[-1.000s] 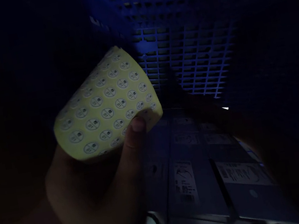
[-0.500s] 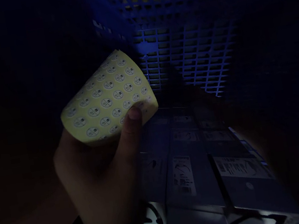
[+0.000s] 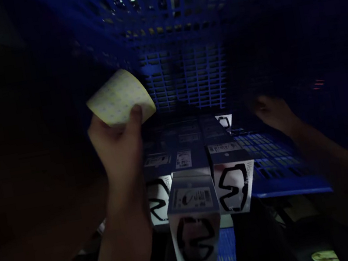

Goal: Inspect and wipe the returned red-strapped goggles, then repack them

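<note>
The left hand (image 3: pixel 116 144) grips a sticker roll (image 3: pixel 118 97) over the left side of the crate (image 3: pixel 290 187) — right hand (image 3: pixel 273 111) curled, contents unclear; a stray bump could topple the box (image 3: pixel 196 224) jutting past the near edge.

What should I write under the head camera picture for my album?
The left hand holds a curved yellow spotted sheet near boxes and a blue crate.

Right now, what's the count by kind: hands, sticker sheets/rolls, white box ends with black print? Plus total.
Hands: 2
Yellow sticker sheet or roll: 1
White box ends with black print: 4
Total: 7
</note>
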`<state>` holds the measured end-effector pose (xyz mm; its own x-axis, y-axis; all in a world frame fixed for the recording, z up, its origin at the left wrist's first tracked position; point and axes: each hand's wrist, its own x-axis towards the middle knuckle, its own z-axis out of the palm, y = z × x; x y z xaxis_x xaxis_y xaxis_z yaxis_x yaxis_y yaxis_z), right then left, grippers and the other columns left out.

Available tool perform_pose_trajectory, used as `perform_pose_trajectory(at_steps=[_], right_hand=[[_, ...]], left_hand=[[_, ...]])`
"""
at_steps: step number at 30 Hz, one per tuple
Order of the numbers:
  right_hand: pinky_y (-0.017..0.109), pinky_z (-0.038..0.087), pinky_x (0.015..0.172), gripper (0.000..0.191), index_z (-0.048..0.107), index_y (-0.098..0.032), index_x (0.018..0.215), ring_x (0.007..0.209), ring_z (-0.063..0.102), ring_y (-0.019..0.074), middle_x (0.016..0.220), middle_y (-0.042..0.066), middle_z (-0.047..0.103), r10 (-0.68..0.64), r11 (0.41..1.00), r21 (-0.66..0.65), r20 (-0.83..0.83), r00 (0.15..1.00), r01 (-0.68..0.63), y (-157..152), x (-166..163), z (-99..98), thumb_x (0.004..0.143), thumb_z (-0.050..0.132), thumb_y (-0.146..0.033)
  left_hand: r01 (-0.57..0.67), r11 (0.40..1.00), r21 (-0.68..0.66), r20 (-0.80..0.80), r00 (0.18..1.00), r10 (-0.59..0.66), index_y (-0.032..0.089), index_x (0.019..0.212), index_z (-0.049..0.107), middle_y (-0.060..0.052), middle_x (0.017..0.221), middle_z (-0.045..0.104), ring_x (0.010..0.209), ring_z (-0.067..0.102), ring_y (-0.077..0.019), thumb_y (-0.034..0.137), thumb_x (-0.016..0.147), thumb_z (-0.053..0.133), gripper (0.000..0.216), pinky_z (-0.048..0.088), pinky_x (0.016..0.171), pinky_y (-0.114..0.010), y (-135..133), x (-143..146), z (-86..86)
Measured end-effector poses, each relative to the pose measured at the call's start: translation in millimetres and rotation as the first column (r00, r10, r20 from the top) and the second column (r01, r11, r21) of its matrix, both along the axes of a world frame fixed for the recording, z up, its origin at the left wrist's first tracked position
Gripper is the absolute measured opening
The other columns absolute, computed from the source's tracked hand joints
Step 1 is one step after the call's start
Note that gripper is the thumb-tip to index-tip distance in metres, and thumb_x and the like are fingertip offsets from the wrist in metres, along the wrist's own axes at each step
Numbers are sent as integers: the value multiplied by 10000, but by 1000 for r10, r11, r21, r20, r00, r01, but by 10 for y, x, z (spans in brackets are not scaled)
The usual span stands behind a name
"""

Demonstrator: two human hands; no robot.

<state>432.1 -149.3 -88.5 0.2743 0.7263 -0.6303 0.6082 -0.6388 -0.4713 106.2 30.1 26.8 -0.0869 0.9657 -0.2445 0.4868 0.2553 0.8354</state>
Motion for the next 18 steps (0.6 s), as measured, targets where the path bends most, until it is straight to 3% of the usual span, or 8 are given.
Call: perform_pose_trajectory(at_steps=[3,6,9,13,16,18], right_hand=[[474,489,1061,529,604,-244,1326,1211,617,273,1313,71,659,-134,989,31,-226,965,145,-540,-268,494,948,470,-589],[460,440,1127,644,616,-289,1335,1327,529,264,1410,50,589,-92,995,-24,-500,861,92,-977,-648,755,963,287,-698],[502,381,1171,764,636,-278,1309,1351,502,299,1409,72,588,-165,984,-10,-438,884,178,-1194,-909,831,868,331,-821],[519,363,1176,770,587,-234,1353,1349,503,298,1415,112,576,-323,940,-21,-365,873,340,-1228,-1067,932,875,360,-793],[527,437,1113,721,531,-229,1400,1282,564,306,1408,129,577,-320,944,-54,-377,869,324,-1315,-1242,1079,875,458,-718],[541,449,1095,705,513,-222,1406,1271,571,319,1410,138,572,-294,955,-84,-378,878,284,-1498,-1424,1190,841,552,-641]], left_hand=[[-68,997,-33,-57,996,66,91,1138,689,-99,1073,749,1048,701,-243,357,772,798,466,574,954,-382,-253,-170,350],[-343,939,-23,-124,933,338,117,1198,661,-115,1127,727,1114,680,-274,402,787,771,512,549,999,-410,-652,-420,825],[-545,836,-69,-185,830,526,134,1194,659,-114,1129,722,1123,674,-288,440,764,777,540,525,1029,-451,-1141,-675,1357],[-688,668,-282,-386,719,578,152,1084,707,-109,1070,739,1058,696,-316,495,682,818,540,534,1002,-490,-1844,-869,1972],[-752,539,-378,-433,659,616,163,1057,702,-115,1072,745,1109,679,-346,493,651,829,538,537,1002,-490,-2365,-901,2197],[-748,496,-441,-473,663,580,168,1042,694,-125,1083,746,1129,669,-372,505,655,816,528,539,999,-502,-2694,-907,2234]])
